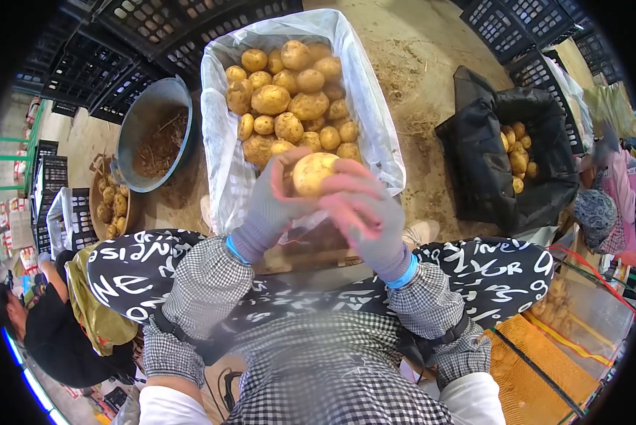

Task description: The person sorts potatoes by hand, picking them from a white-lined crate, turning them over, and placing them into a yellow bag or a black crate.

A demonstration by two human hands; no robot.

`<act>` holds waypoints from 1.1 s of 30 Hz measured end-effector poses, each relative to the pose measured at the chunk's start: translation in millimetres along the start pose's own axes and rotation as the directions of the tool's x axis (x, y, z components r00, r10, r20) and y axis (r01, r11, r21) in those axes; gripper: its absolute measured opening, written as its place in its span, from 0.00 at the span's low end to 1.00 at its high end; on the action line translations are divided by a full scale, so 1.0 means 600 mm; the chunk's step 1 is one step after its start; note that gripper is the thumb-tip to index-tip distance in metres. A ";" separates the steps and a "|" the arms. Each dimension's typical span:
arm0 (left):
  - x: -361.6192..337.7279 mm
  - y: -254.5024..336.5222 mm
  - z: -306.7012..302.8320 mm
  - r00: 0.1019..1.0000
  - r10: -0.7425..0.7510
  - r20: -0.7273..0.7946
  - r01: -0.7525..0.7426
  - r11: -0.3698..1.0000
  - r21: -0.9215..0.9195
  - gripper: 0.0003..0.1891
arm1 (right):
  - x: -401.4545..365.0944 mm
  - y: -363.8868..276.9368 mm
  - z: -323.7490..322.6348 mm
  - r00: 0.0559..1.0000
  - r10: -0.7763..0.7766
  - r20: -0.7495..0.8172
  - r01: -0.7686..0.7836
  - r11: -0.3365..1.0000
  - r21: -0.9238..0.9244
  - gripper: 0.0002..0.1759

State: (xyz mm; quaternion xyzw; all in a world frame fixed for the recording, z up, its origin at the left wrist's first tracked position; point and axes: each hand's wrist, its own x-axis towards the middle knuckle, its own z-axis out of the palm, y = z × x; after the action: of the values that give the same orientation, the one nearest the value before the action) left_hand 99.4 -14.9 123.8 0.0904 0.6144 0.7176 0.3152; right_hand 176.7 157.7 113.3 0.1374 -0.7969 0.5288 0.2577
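Between my two hands is a pale yellow potato (313,174), held over the near end of a lined crate. My left hand (274,202), in a grey glove with bare-looking fingertips, grips it from the left. My right hand (366,212), gloved the same way, has curled fingers against the potato's right side. Beyond them, the crate (215,142) with a white plastic liner holds a heap of potatoes (289,106), some with soil on them. My hands hide part of its near end.
Left of the crate stand a blue-grey tub (128,134) with soil and a brown basin (98,212) of small potatoes. On the right is a black-lined crate (473,163) with potatoes. Stacked black crates (155,28) line the back. Other people (63,333) sit at both sides.
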 end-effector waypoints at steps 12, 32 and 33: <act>-0.007 0.017 0.021 1.000 -0.020 0.014 0.018 0.992 0.128 0.39 | -0.003 -0.008 0.009 0.820 0.563 -0.101 -0.411 0.702 0.582 0.10; -0.013 -0.012 0.011 0.887 0.436 0.154 -0.415 0.606 0.679 0.39 | -0.003 -0.026 0.025 0.917 0.382 -0.111 -0.366 0.920 0.142 0.30; -0.013 -0.014 0.011 0.932 0.349 0.101 -0.342 0.751 0.565 0.39 | -0.006 -0.024 0.023 0.887 0.456 -0.076 -0.426 0.870 0.250 0.32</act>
State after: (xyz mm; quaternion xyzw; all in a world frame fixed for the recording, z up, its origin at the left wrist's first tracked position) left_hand 112.1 -13.4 119.5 0.2890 0.7757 0.5454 0.1319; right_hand 182.8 139.3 118.1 -0.0553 -0.7227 0.6689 0.1649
